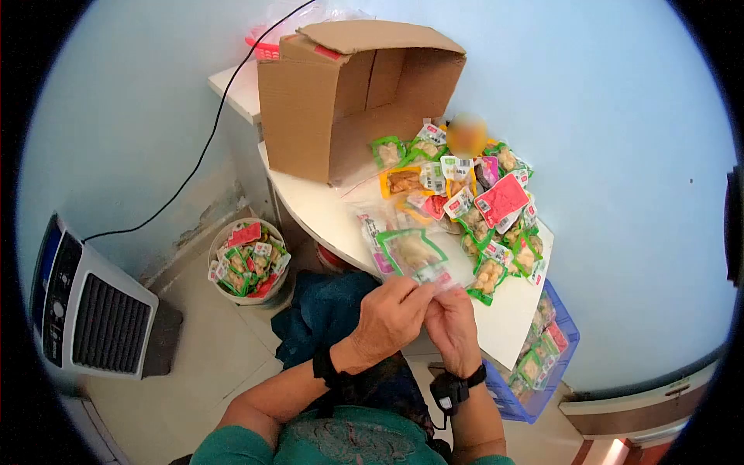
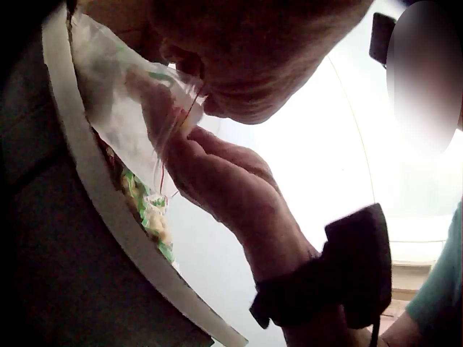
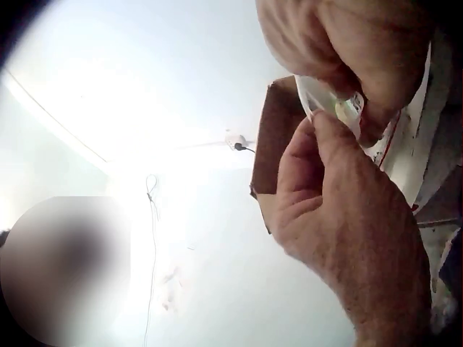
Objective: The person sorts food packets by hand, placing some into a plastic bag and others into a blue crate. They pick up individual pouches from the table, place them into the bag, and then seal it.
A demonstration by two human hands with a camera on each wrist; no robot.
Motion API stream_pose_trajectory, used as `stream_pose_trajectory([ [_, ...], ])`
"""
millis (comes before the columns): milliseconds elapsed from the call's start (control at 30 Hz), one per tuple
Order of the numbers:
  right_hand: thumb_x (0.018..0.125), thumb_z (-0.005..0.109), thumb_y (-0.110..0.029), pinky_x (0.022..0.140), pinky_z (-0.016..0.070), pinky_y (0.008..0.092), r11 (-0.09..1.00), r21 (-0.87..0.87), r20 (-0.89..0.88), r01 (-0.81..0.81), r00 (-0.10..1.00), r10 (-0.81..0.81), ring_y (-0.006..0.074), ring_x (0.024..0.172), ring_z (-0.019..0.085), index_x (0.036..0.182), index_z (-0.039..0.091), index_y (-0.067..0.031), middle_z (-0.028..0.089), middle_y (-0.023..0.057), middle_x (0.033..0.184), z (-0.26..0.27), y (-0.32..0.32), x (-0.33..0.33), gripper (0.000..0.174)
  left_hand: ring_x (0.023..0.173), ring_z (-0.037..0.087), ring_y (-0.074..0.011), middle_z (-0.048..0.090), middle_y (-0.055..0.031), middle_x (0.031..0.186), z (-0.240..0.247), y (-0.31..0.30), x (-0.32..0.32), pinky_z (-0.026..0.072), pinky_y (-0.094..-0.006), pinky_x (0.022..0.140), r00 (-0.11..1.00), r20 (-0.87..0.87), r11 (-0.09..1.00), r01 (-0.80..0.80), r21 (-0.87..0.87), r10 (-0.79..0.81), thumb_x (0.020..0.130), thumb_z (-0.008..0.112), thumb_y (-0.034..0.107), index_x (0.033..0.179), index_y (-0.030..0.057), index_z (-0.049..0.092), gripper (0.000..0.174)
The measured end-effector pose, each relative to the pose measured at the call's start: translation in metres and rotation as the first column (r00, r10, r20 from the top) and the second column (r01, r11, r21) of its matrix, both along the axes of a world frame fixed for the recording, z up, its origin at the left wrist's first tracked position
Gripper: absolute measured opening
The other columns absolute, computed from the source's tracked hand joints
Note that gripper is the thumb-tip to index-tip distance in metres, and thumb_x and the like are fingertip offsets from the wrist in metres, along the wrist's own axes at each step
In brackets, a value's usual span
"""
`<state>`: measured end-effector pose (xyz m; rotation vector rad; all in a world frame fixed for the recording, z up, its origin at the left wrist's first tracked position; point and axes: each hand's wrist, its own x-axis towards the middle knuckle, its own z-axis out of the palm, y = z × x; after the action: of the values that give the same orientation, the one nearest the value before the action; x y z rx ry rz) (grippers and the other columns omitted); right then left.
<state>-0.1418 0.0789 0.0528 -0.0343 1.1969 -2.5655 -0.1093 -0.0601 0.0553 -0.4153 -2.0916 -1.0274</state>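
Observation:
A clear plastic bag (image 1: 409, 252) with a green-edged snack packet inside lies at the near edge of the white table (image 1: 322, 213). My left hand (image 1: 391, 310) and right hand (image 1: 452, 322) meet at the bag's near end, and both pinch its thin edge. In the left wrist view my left hand (image 2: 253, 58) fills the top, and the right hand (image 2: 224, 181) pinches the bag (image 2: 119, 108) just below it. The right wrist view shows my right hand (image 3: 362, 43) above and the left hand (image 3: 340, 217) below, with the bag's edge (image 3: 325, 101) between their fingers.
A cardboard box (image 1: 341, 101) lies on its side at the table's back, opening towards a pile of snack packets (image 1: 484, 201). A white bucket (image 1: 248, 260) of packets stands on the floor at left, near a heater (image 1: 85, 310). A blue basket (image 1: 546, 349) sits at right.

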Motion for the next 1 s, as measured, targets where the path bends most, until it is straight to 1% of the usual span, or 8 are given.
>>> stream_pose_trajectory([
  [300,0.098,0.057,-0.004,0.099,0.0543,0.0407,0.984,-0.072,0.021,-0.164,0.986,0.166,0.0276,0.111,0.062,0.134,0.048,0.0002,0.06,0.0114,0.126,-0.014,-0.029,-0.053,0.038,0.076,0.065,-0.0289,0.064,-0.0094,0.087,-0.002,0.001,-0.001,0.055,-0.0369,0.065,0.999,-0.031,1.0,0.009,0.021,-0.008,0.08,0.074,0.003,0.1,0.0058,0.071,0.021],
  [500,0.096,0.063,-0.012,0.094,0.0556,0.0408,0.996,-0.088,0.002,-0.005,1.0,0.005,0.0328,0.101,0.065,0.121,0.056,-0.0002,0.064,0.0162,0.116,-0.041,-0.041,-0.084,0.028,0.074,0.065,-0.029,0.063,-0.0094,0.086,-0.002,-0.002,-0.002,0.0547,-0.0371,0.063,1.0,-0.028,0.999,0.009,0.044,-0.008,0.078,0.075,0.002,0.098,0.0058,0.072,0.02],
  [567,0.093,0.067,-0.02,0.084,0.0553,0.0405,0.726,0.643,-0.413,0.243,0.909,0.062,0.0341,0.093,0.065,0.11,0.063,-0.0016,0.066,0.0185,0.105,-0.083,-0.032,-0.103,0.025,0.074,0.065,-0.0289,0.063,-0.0096,0.086,-0.004,-0.002,-0.003,0.0546,-0.0372,0.063,0.999,-0.051,0.998,0.007,0.058,-0.004,0.078,0.076,0.002,0.097,0.0058,0.072,0.02],
  [600,0.092,0.069,-0.024,0.08,0.0545,0.0408,0.566,0.741,-0.513,0.36,0.849,0.131,0.0347,0.089,0.065,0.105,0.065,-0.0023,0.066,0.0193,0.1,-0.089,-0.031,-0.107,0.026,0.074,0.065,-0.029,0.063,-0.0098,0.086,-0.006,-0.002,-0.004,0.0546,-0.0372,0.063,0.999,-0.053,0.998,0.004,0.06,0.0,0.078,0.076,0.002,0.097,0.0057,0.072,0.02],
  [633,0.09,0.071,-0.028,0.075,0.0537,0.0411,0.38,0.783,-0.59,0.493,0.781,0.202,0.0352,0.085,0.064,0.1,0.067,-0.003,0.066,0.0201,0.095,-0.096,-0.03,-0.11,0.027,0.074,0.065,-0.0291,0.063,-0.0099,0.086,-0.007,-0.002,-0.004,0.0545,-0.0373,0.063,0.998,-0.056,0.998,0.0,0.061,0.003,0.078,0.076,0.002,0.098,0.0056,0.072,0.02],
  [833,0.096,0.061,-0.01,0.083,0.0544,0.0434,0.266,0.824,-0.567,0.501,0.744,0.354,0.0258,0.086,0.062,0.106,0.058,-0.0009,0.063,0.0151,0.105,-0.101,-0.023,-0.113,0.014,0.072,0.065,-0.0303,0.064,-0.0106,0.085,-0.005,-0.005,-0.004,0.0541,-0.0374,0.062,1.0,-0.024,0.999,0.006,0.051,-0.005,0.079,0.075,0.001,0.097,0.0052,0.072,0.019],
  [933,0.092,0.069,-0.023,0.061,0.05,0.0372,0.604,0.699,-0.496,0.382,0.868,0.024,0.027,0.067,0.061,0.1,0.067,0.0001,0.066,0.0159,0.081,-0.101,-0.035,-0.115,0.024,0.072,0.065,-0.0308,0.064,-0.0112,0.085,-0.002,-0.009,-0.005,0.0536,-0.0369,0.062,1.0,-0.023,0.998,0.012,0.056,-0.011,0.079,0.074,0.0,0.098,0.0039,0.071,0.019],
  [1000,0.094,0.066,-0.016,0.058,0.049,0.0326,0.965,0.23,0.068,0.128,0.987,-0.147,0.0219,0.065,0.06,0.103,0.064,0.0032,0.066,0.0126,0.081,-0.058,-0.044,-0.096,0.021,0.072,0.065,-0.0308,0.065,-0.0117,0.086,-0.002,-0.009,-0.006,0.0532,-0.0364,0.061,1.0,-0.021,0.998,0.017,0.058,-0.016,0.08,0.074,-0.001,0.098,0.003,0.071,0.019],
])
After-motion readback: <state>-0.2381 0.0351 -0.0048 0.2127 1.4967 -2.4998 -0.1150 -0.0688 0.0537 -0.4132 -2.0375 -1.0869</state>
